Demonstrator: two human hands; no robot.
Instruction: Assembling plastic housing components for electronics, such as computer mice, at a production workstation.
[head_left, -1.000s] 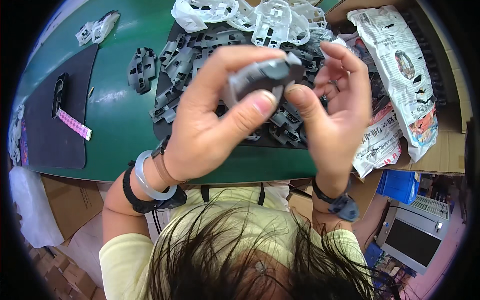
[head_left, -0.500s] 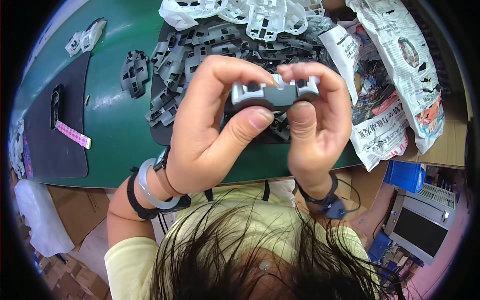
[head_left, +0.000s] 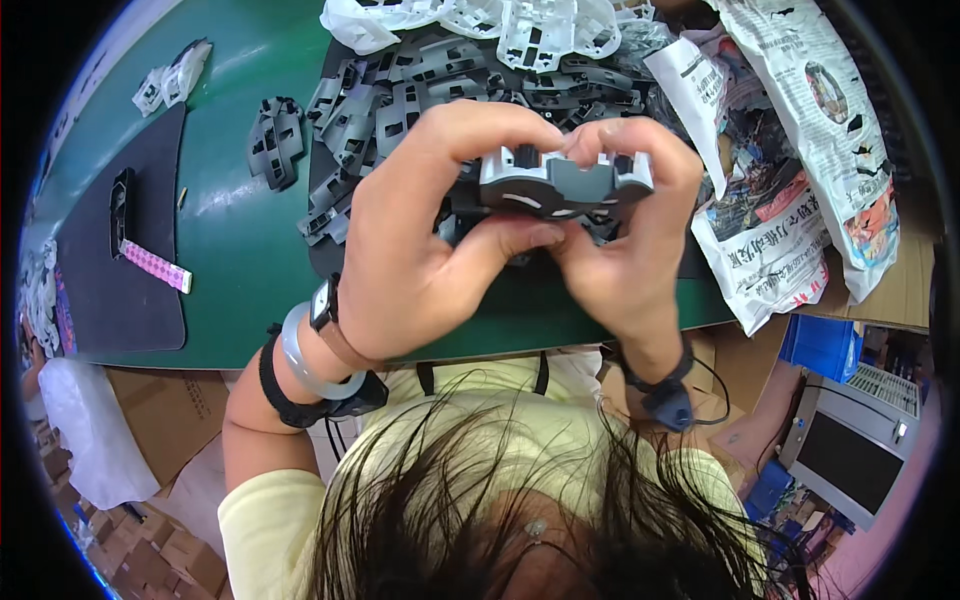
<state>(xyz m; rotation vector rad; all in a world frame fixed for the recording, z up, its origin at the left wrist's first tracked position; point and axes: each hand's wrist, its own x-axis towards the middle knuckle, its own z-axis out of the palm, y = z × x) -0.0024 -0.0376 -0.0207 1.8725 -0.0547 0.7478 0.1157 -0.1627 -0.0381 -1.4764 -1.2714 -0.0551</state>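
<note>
- Left hand (head_left: 405, 235), right hand (head_left: 640, 235): fingers closed on both ends of grey-and-white plastic housing (head_left: 570, 188), raised over worktop (head_left: 230, 235).
- Long axis left-right; curved grey face toward worktop's near edge, white tabs away.
- Grey part pile (head_left: 435, 62) beyond; white printed wrapper (head_left: 800, 60) crowds right.
- Bare worktop left, before dark mat (head_left: 90, 300).

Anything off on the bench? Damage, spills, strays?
One stray: a lone grey part lies on the green table, apart from the jumbled pile on the dark mat. No spill visible. The piece gripped by left hand and right hand shows no clear damage.
</note>
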